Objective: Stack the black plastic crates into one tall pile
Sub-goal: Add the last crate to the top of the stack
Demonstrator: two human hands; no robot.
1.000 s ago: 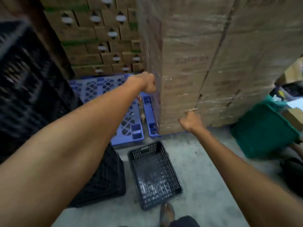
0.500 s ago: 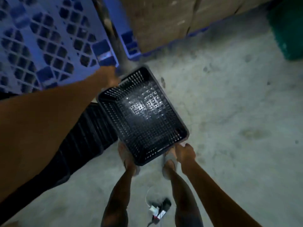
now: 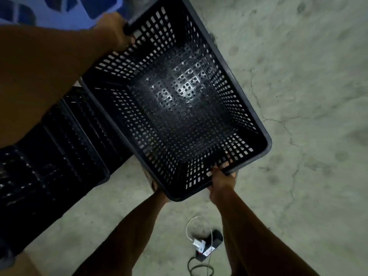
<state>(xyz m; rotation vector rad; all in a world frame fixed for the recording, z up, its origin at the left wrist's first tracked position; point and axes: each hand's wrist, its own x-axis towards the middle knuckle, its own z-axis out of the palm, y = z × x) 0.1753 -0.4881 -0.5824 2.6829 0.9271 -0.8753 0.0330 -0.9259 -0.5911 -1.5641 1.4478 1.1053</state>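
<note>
I look straight down into an empty black perforated crate (image 3: 256, 126) that fills the middle of the view. My left hand (image 3: 116, 31) is closed over its far rim at the upper left. My right hand (image 3: 220, 179) grips the near rim, with fingers hooked through the wall slots. The crate sits skewed in the view and is tilted, held between both hands. Directly to its left stands a pile of black crates (image 3: 49, 156), its side touching or almost touching the held crate. My left forearm hides part of that pile.
A blue plastic pallet (image 3: 49, 8) lies at the top left, beyond my left hand. The cracked concrete floor (image 3: 308, 96) stretches to the right. A white charger with a cable (image 3: 205, 247) lies on the floor near my feet. One leg shows under the crate's near edge.
Both hands dropped from the wrapped cardboard stack to the crate on the floor and closed on its rims. The view tipped down and the crate now looks much closer.
</note>
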